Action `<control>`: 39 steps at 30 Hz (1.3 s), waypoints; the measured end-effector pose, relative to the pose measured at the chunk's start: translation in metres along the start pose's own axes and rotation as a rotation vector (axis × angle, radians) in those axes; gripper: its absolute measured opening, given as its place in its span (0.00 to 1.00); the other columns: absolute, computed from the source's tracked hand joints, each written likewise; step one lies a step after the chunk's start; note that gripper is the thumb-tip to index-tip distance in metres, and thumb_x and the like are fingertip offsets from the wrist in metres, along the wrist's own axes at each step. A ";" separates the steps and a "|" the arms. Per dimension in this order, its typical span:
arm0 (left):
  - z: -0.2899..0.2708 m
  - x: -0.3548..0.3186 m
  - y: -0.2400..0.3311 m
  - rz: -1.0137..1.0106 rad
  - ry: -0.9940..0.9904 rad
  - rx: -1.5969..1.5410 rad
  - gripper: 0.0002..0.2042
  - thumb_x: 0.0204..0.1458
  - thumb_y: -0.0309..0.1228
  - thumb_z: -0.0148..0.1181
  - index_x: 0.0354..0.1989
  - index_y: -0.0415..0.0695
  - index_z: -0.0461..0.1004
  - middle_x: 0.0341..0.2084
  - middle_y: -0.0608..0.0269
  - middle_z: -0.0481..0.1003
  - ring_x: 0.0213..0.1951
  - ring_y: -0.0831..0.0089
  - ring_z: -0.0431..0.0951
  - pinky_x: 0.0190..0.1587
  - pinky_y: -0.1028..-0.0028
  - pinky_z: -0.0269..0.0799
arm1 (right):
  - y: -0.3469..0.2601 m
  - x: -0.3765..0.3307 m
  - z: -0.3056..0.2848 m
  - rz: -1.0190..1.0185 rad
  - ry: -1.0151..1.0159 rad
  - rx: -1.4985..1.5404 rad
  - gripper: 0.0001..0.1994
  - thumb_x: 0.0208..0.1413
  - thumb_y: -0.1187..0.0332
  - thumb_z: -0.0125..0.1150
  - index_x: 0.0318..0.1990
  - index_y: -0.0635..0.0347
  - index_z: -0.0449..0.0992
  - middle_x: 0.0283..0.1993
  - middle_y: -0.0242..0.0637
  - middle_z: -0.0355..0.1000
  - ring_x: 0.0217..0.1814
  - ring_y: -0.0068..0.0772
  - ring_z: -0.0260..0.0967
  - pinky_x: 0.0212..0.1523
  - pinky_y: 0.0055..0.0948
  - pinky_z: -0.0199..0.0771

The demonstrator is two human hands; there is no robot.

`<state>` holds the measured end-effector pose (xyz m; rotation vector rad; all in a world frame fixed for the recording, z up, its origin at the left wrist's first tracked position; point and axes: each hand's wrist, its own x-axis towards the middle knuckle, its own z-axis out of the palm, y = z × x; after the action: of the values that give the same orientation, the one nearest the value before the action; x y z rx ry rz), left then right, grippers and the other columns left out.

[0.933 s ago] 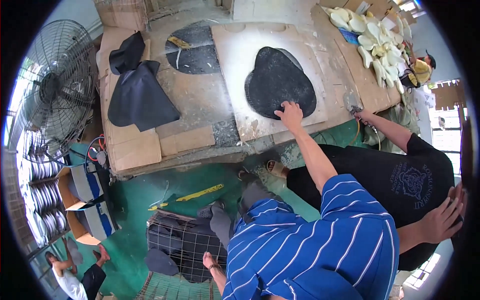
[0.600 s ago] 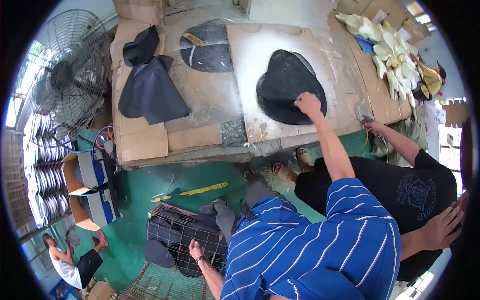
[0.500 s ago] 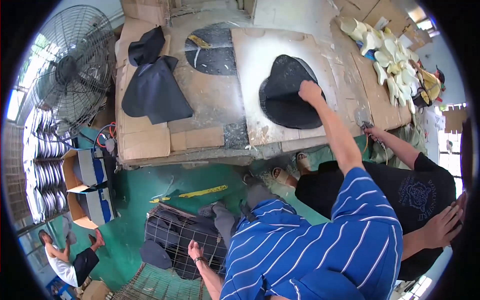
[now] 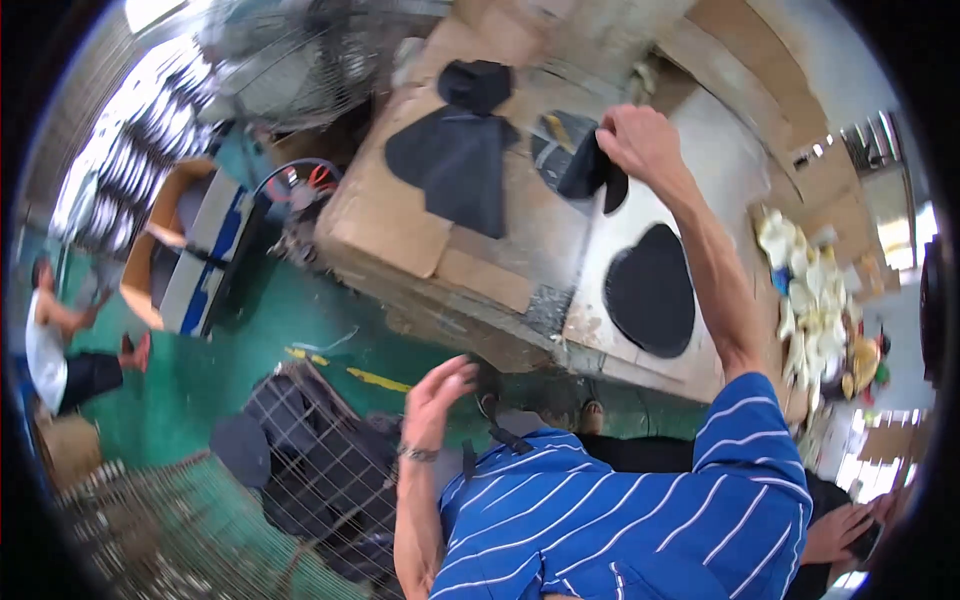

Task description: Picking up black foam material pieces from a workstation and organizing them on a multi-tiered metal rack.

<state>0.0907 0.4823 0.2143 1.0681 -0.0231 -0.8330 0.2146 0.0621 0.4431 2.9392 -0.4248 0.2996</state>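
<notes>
My right hand (image 4: 640, 145) is stretched out over the worktable, shut on a floppy black fabric piece (image 4: 588, 172) that hangs from my fingers above a white stained board (image 4: 640, 355). A black rounded shape (image 4: 650, 290) stays on that board, below my forearm. Further left, a pile of black fabric pieces (image 4: 458, 160) lies on the cardboard-covered table (image 4: 400, 225). My left hand (image 4: 440, 392) is raised in front of my chest, fingers apart and holding nothing, above a wire basket (image 4: 310, 455) with dark pieces in it.
A large floor fan (image 4: 290, 55) stands at the table's far left. Pale cut pieces (image 4: 812, 290) are heaped on the right. Another person's hand (image 4: 838, 530) shows at lower right. Someone crouches on the green floor (image 4: 55, 345) beside open boxes (image 4: 190, 250).
My right hand has picked a black piece up off the white board and carried it left. My left hand has risen from the wire basket. The view has swung right.
</notes>
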 end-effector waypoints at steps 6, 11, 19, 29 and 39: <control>0.024 0.005 0.021 0.142 -0.053 -0.476 0.26 0.67 0.39 0.58 0.68 0.35 0.66 0.60 0.53 0.74 0.62 0.64 0.75 0.63 0.60 0.72 | -0.217 -0.057 0.006 -0.392 -0.198 0.223 0.11 0.56 0.58 0.63 0.37 0.55 0.82 0.35 0.47 0.80 0.40 0.53 0.79 0.41 0.48 0.78; -0.031 -0.026 -0.001 0.395 0.394 -1.064 0.18 0.61 0.35 0.68 0.55 0.42 0.75 0.51 0.63 0.78 0.52 0.72 0.79 0.54 0.68 0.79 | -0.335 -0.140 0.040 -0.694 -0.379 0.336 0.09 0.55 0.63 0.65 0.35 0.59 0.81 0.33 0.47 0.79 0.39 0.51 0.77 0.41 0.49 0.76; -0.174 -0.159 -0.082 0.710 1.109 -1.161 0.19 0.54 0.18 0.61 0.55 0.41 0.72 0.49 0.57 0.79 0.49 0.61 0.81 0.54 0.58 0.80 | -0.512 -0.265 0.107 -1.004 -0.787 0.593 0.17 0.54 0.57 0.69 0.43 0.60 0.84 0.36 0.46 0.81 0.41 0.48 0.80 0.44 0.43 0.79; -0.410 -0.313 -0.145 1.009 1.521 -1.232 0.21 0.47 0.19 0.58 0.54 0.39 0.74 0.46 0.56 0.79 0.48 0.56 0.80 0.53 0.51 0.80 | -0.618 -0.311 0.219 -0.828 -1.029 0.523 0.32 0.58 0.49 0.65 0.59 0.69 0.75 0.55 0.57 0.78 0.54 0.53 0.78 0.56 0.43 0.76; -0.634 -0.434 -0.255 1.193 1.521 -1.247 0.12 0.48 0.21 0.61 0.42 0.36 0.77 0.43 0.52 0.80 0.44 0.55 0.82 0.47 0.55 0.83 | -0.625 -0.314 0.281 -0.762 -1.126 0.338 0.26 0.57 0.58 0.67 0.59 0.65 0.76 0.52 0.51 0.80 0.52 0.41 0.80 0.53 0.36 0.78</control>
<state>-0.1127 1.1762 -0.1502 0.0951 0.9231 1.1018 0.1524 0.6859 0.0239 2.9683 0.7238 -1.5019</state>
